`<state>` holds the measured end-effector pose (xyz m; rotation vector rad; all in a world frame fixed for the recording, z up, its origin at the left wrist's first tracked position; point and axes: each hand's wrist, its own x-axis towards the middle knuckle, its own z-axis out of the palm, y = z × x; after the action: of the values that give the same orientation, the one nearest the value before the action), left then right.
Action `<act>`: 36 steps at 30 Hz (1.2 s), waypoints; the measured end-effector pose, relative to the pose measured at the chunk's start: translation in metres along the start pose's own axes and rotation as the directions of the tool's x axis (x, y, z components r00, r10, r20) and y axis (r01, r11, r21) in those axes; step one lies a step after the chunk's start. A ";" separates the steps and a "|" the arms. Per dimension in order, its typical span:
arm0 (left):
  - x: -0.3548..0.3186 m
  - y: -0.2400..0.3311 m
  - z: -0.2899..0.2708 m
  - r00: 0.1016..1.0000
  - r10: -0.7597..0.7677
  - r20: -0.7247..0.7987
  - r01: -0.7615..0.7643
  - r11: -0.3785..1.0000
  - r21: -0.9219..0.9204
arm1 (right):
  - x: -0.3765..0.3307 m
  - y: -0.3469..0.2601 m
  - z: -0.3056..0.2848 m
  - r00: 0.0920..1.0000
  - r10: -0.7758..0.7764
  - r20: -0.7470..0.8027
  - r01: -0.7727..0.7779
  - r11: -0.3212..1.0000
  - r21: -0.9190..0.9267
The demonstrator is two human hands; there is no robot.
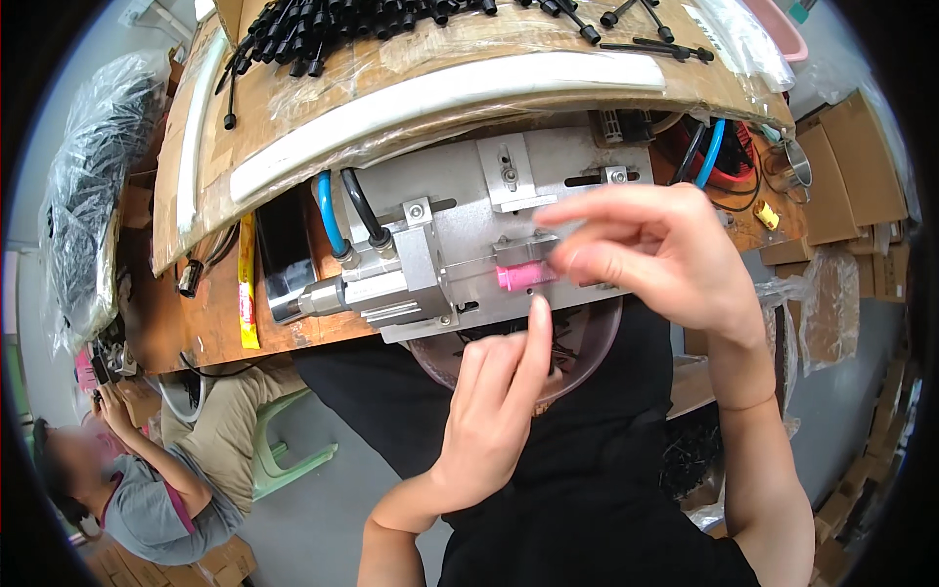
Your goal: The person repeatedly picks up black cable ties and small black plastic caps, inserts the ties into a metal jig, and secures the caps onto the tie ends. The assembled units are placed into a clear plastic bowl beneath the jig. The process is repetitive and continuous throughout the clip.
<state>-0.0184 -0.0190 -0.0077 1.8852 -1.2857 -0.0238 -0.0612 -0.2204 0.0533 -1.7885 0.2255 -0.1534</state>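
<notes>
- No readable text, number or sign in view.
- On yellow strip-shaped packet, lying on wooden table at left: red-and-white printed patch toward lower end; too small to read.
- On small yellow piece, at right side of table: dark marks; cannot be told whether lettering.

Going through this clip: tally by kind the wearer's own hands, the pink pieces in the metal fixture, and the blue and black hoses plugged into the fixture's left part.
Hands: 2, the left hand and the right hand
Pink piece: 1
Blue hose: 1
Black hose: 1
Total: 5
</notes>
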 end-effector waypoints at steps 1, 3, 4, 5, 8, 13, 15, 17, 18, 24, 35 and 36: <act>0.001 -0.002 0.007 1.000 -0.024 -0.010 0.025 0.996 0.089 | -0.003 0.001 0.002 0.996 -0.030 -0.082 0.030 1.000 0.005; 0.005 -0.009 0.019 0.999 -0.019 0.030 0.009 0.957 0.289 | -0.010 0.002 0.007 0.966 -0.087 -0.244 0.091 0.996 0.008; 0.006 -0.013 0.026 0.999 -0.025 0.032 0.013 0.941 0.338 | -0.014 0.005 0.008 0.948 -0.167 -0.270 0.160 0.986 -0.049; 0.006 -0.014 0.030 0.999 -0.032 0.034 0.016 0.922 0.386 | -0.018 0.005 0.009 0.941 -0.183 -0.286 0.167 0.983 -0.079; 0.007 -0.013 0.032 0.996 -0.043 0.073 0.008 0.906 0.422 | -0.029 0.007 0.008 0.901 -0.253 -0.352 0.221 0.967 -0.129; 0.011 -0.012 0.029 0.992 -0.037 0.118 -0.013 0.918 0.397 | -0.042 0.016 0.006 0.884 -0.248 -0.396 0.203 0.967 -0.152; 0.011 -0.011 0.025 0.991 -0.037 0.132 -0.016 0.925 0.380 | -0.043 0.021 0.006 0.871 -0.272 -0.409 0.233 0.962 -0.144; 0.012 -0.012 0.020 0.984 -0.047 0.174 -0.022 0.928 0.371 | -0.039 0.021 0.000 0.848 -0.330 -0.415 0.257 0.941 -0.221; 0.016 -0.008 0.014 0.979 -0.051 0.196 -0.024 0.932 0.361 | -0.039 0.017 -0.006 0.836 -0.359 -0.416 0.259 0.925 -0.278; 0.134 0.003 -0.025 0.955 0.287 0.072 -0.295 0.906 0.304 | 0.019 -0.013 -0.072 0.637 -0.660 -0.399 0.179 0.630 -0.756; 0.227 -0.045 -0.062 0.945 0.263 0.194 -0.303 0.928 0.218 | 0.157 -0.023 -0.173 0.929 -0.296 -0.221 -0.079 0.426 -0.901; 0.217 -0.046 -0.081 0.949 0.218 0.228 -0.272 0.930 0.245 | 0.153 -0.031 -0.160 0.924 -0.255 -0.284 -0.120 0.513 -0.850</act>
<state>0.1558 -0.1324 0.1051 1.9734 -1.7313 0.1070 0.0535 -0.4008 0.1168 -2.7880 0.5925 -0.5285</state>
